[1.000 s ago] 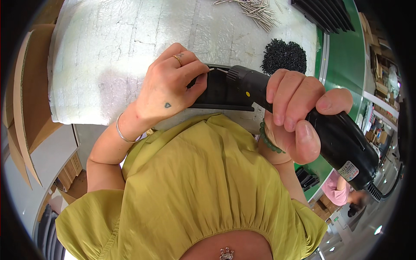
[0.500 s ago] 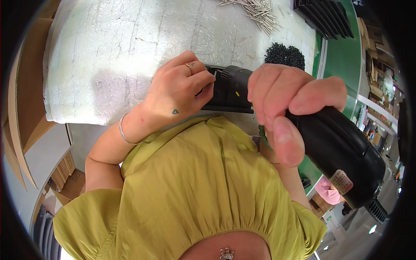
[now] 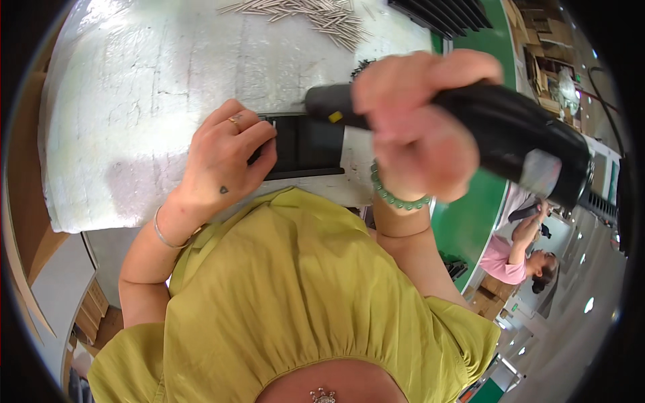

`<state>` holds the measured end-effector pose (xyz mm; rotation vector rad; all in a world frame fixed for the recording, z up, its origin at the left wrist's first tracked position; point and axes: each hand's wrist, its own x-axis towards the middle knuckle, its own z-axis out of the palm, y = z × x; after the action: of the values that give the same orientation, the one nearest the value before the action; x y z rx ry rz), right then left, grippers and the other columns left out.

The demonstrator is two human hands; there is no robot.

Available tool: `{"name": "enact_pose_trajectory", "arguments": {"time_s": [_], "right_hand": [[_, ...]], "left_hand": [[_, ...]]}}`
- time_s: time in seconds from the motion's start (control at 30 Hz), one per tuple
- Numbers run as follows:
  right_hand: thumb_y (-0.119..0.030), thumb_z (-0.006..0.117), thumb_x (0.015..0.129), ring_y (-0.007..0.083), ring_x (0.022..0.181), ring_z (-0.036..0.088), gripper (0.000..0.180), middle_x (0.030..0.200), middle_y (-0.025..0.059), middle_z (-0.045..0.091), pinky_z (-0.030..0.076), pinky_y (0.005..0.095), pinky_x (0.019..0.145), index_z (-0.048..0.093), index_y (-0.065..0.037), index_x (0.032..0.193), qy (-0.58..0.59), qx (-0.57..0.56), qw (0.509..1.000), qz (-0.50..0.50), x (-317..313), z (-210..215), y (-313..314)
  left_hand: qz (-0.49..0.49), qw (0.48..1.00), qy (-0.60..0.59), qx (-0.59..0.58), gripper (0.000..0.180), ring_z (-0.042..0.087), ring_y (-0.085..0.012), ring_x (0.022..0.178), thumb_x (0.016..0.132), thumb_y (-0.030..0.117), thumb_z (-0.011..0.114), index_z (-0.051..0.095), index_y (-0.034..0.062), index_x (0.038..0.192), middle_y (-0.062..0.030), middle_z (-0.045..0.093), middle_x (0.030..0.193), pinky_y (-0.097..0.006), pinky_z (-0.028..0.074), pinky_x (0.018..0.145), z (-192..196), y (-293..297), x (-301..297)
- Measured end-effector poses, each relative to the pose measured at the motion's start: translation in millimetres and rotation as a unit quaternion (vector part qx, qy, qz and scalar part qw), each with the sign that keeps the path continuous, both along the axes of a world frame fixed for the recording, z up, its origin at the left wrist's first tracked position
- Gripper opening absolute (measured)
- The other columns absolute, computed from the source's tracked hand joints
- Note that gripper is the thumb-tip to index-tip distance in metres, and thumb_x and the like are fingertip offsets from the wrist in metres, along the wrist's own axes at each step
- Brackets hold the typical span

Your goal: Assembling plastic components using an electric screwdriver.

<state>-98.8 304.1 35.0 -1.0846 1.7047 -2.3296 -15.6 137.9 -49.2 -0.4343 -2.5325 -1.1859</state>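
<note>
In my right hand (image 3: 424, 134) is a black, corded electric screwdriver (image 3: 521, 131), gripped around its body. The tool lies slanted, its nose toward the left, above the right part of a black rectangular part (image 3: 306, 144). That flat part, with raised long edges, lies on the foam sheet close to my body. The curled fingers of my left hand (image 3: 228, 151) are closed on its left end, so that end is hidden. The screwdriver's bit does not show, and my right hand is blurred by motion.
White wrapped foam (image 3: 154, 87) covers the work surface. Thin metal pins (image 3: 336, 27) lie loose at the far side. Black screws (image 3: 363, 68) are mostly behind my right hand. Dark ribbed parts (image 3: 443, 13) rest on the green bench (image 3: 470, 215). A person (image 3: 504, 265) in pink works at right.
The screwdriver has come up off the black part, and my right hand has turned with it. The whole view has shifted, so the table things appear further left.
</note>
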Motion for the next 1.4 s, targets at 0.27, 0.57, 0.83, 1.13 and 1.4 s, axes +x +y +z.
{"name": "enact_pose_trajectory", "arguments": {"time_s": [0.27, 0.57, 0.83, 1.13, 1.4], "right_hand": [[0.001, 0.050, 0.070, 0.0160, 0.049, 0.045, 0.028, 0.063, 0.0091, 0.051, 0.046, 0.0347, 0.054, 0.046, 0.002, 0.098, -0.052, -0.109, 0.981, -0.150, -28.6, -6.5, 32.1], [-0.004, 0.052, 0.072, 0.0156, 0.053, 0.042, 0.022, 0.063, 0.0056, 0.046, 0.043, 0.0359, 0.059, 0.049, -0.004, 0.094, -0.042, -0.004, 0.973, -0.228, -34.0, -25.6, 30.3], [-0.003, 0.050, 0.071, 0.0160, 0.049, 0.043, 0.029, 0.062, 0.0055, 0.045, 0.043, 0.0347, 0.055, 0.046, -0.004, 0.100, -0.045, -0.134, 0.978, -0.155, -23.4, -0.6, 40.9], [-0.010, 0.047, 0.074, 0.0138, 0.048, 0.040, 0.032, 0.058, 0.0018, 0.040, 0.041, 0.0340, 0.057, 0.046, -0.008, 0.105, 0.029, -0.147, 0.981, -0.121, -15.2, 13.2, 66.5], [-0.011, 0.048, 0.075, 0.0133, 0.049, 0.040, 0.033, 0.059, 0.0016, 0.040, 0.040, 0.0334, 0.057, 0.047, -0.007, 0.108, 0.054, -0.161, 0.981, -0.093, -15.6, 14.9, 76.9]], "left_hand": [[0.001, 1.000, -0.025, 0.005, 0.015, 0.049, -0.0223, 0.069, 0.063, 0.005, 0.074, 0.061, 0.0067, 0.071, -0.0030, 0.054, 0.069, -0.031, 0.044, 0.059, 7.2, -3.4, 0.1], [-0.007, 0.999, -0.037, 0.021, 0.012, 0.050, -0.0239, 0.071, 0.066, 0.004, 0.073, 0.062, 0.0053, 0.073, -0.0044, 0.056, 0.072, -0.032, 0.045, 0.061, 10.6, -8.6, -8.8], [-0.074, 0.996, 0.002, 0.049, 0.015, 0.053, -0.0252, 0.081, 0.073, 0.010, 0.072, 0.066, 0.0059, 0.087, -0.0057, 0.060, 0.082, -0.034, 0.045, 0.070, 7.9, 9.6, -64.5], [-0.139, 0.984, 0.085, 0.072, 0.018, 0.054, -0.0236, 0.092, 0.078, 0.023, 0.069, 0.071, 0.0116, 0.092, -0.0016, 0.066, 0.086, -0.034, 0.047, 0.079, -12.9, 50.3, -107.3], [-0.119, 0.982, 0.114, 0.090, 0.018, 0.057, -0.0221, 0.083, 0.071, 0.024, 0.074, 0.069, 0.0098, 0.081, -0.0022, 0.065, 0.077, -0.034, 0.049, 0.069, -9.0, 54.7, -110.0]]}}
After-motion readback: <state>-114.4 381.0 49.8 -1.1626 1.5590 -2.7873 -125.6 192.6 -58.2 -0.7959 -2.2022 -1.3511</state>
